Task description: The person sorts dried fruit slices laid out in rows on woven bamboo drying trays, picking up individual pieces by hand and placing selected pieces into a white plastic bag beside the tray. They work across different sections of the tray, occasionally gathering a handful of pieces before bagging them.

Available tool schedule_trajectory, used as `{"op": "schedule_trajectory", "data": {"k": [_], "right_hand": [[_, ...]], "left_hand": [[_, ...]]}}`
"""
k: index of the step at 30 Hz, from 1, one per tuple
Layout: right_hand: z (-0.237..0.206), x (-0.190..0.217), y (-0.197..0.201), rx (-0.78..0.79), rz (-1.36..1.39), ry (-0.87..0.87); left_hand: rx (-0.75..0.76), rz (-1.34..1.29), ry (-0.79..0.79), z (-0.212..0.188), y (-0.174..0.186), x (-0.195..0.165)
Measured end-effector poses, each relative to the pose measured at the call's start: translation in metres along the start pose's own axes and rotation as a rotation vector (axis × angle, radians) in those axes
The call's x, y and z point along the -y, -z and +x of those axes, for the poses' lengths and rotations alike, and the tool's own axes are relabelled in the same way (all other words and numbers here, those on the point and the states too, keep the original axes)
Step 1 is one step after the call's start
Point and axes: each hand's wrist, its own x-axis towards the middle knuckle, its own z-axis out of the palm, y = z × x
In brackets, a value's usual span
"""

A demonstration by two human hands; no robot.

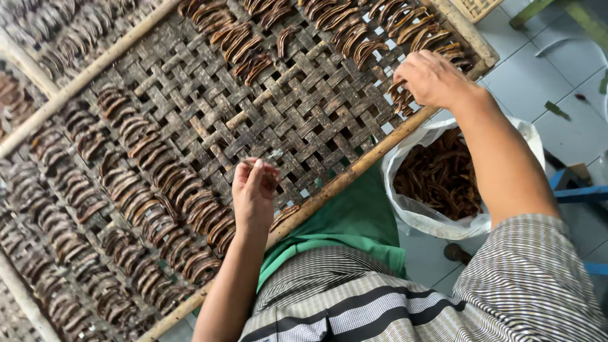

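The striped grey sleeve (525, 278) lies nearest. The left hand (254, 190) pinches 1 curved brown dried strip (269, 180) above a bare patch of the woven bamboo drying tray (285, 107). The right hand (434, 79), fingers curled, grips several strips at the tray's wooden edge rail (354, 170). Rows of strips (158, 183) crowd the left; a white plastic bag of strips (443, 177) sits beside the rail.

I see a rough, matt woven bamboo tray (304, 120) edged with pale wood, dull leathery brown curved strips (158, 177), and, on the right, a thin glossy white plastic bag (418, 218).
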Motion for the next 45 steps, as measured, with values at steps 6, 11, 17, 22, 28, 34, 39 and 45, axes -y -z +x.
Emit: {"op": "schedule_trajectory", "data": {"k": [6,11,17,22,28,34,39,45], "right_hand": [[-0.01,-0.009,0.001,-0.066,-0.122,-0.09],[-0.022,-0.004,0.007,-0.394,0.168,-0.494],[-0.013,0.088,0.022,-0.609,1.676,-0.621],[0.012,0.195,0.008,-0.315,2.0,-0.54],[0.025,0.249,-0.03,-0.277,1.609,-0.399],[0.035,0.244,-0.039,-0.618,0.727,-0.418],[0.029,0.243,-0.017,-0.433,1.481,-0.463],[0.022,0.283,-0.012,-0.399,0.651,-0.135]], "left_hand": [[-0.02,-0.017,-0.054,-0.006,0.016,-0.001],[-0.014,0.035,-0.085,-0.006,0.017,0.005],[0.071,0.191,0.039,0.0,-0.025,0.019],[0.2,0.472,-0.023,0.021,-0.065,0.021],[0.281,0.274,-0.166,0.012,-0.054,0.0],[0.299,0.333,0.028,-0.024,-0.032,-0.014],[0.192,0.344,0.066,-0.03,-0.025,-0.032],[0.096,0.369,0.078,-0.025,-0.022,-0.026]]}}
